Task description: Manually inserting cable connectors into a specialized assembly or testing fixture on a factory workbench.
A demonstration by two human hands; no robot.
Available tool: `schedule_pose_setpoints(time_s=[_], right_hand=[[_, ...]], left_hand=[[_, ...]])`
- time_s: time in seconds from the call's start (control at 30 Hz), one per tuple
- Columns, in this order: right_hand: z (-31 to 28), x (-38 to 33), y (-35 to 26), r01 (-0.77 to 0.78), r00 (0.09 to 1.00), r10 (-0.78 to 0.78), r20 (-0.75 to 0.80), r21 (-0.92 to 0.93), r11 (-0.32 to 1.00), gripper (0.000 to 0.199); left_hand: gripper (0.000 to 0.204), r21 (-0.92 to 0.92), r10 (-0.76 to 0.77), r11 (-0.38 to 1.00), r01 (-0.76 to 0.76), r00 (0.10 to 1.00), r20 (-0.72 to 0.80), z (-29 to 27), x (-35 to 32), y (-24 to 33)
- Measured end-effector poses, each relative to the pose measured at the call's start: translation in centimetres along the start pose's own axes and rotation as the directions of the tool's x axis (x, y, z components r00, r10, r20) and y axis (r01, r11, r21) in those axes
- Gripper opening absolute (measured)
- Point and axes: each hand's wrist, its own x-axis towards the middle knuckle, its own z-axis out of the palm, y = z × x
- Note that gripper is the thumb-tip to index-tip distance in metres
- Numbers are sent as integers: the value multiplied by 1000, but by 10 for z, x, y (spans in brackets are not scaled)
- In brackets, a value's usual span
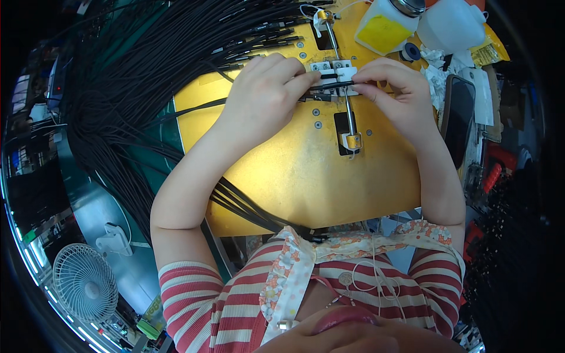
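My left hand is closed in a pinch on a thin black cable over the gold-coloured plate. At the cable's tip, the thumb and fingers of my right hand also pinch it. Between my hands, the cable lies across a small metal fixture with pale blocks and screws. A second short black piece shows just above the cable at the fixture. Metal rods run from the fixture toward and away from me. My left palm hides part of the cable.
A large bundle of black cables spreads over the left and back. Behind my right hand stand a square bottle with a yellow label and a white plastic bottle. A phone lies at the right. A white fan is at lower left.
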Motion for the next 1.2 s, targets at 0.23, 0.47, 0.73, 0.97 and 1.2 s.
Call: schedule_pose_setpoints(time_s=[0.23, 0.47, 0.73, 0.97, 1.2], right_hand=[[-2, 0, 3, -16, 1000, 16, -4, 103, 995, 12], [8, 3, 13, -66, 996, 58, -62, -128, 990, 9], [8, 1, 16, -14, 999, 7, -34, -223, 975, 10], [20, -2, -2, 184, 980, -198, -22, -282, 942, 14], [31, -8, -4, 296, 955, -286, 78, -200, 934, 14]], left_hand=[[57, -356, -166, 897, 263, 945, 282, -32, 3, 10], [47, 28, -9, 1000, 5, 989, 149, 1, -1, 3], [57, 70, -12, 998, 4, 994, 109, 8, -1, 2], [54, 32, 8, 999, -11, 998, 65, 9, 0, -1], [46, -4, -33, 999, 33, 998, 53, 6, 5, 5]])
